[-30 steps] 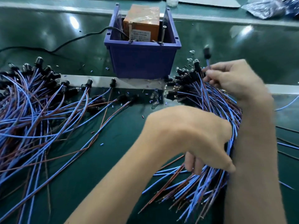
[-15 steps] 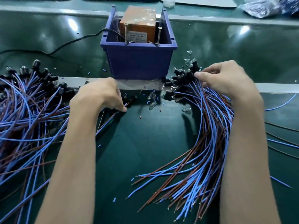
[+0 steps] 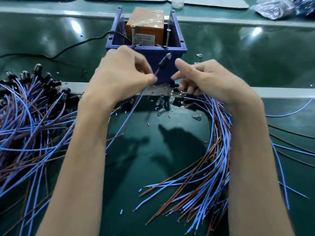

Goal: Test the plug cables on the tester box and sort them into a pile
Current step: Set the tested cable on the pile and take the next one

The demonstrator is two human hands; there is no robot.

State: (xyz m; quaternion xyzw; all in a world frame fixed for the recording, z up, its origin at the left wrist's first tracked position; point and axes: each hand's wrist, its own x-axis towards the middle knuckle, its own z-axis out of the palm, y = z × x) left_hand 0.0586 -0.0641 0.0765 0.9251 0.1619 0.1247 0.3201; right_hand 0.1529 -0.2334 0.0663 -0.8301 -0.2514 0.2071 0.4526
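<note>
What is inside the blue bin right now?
An orange box with a white label, two upright screws in front of it, and a black cord entering from the left. The blue bin's floor is hidden by its front wall and the left hand.

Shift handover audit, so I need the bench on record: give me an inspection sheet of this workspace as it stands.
Surface: green mat, metal strip across it.
Job's things: orange tester in blue bin; tangled pile left; bundle right.
Clutter: loose bulbs and insulation bits on the mat.
Hands: left hand pinches one cable, held up before the bin; right hand has fingers curled over the bundle's plugs, grip unclear.
Cables: black cord runs left from the bin.
Surroundings: plastic bag and grey sheets at the back.
</note>
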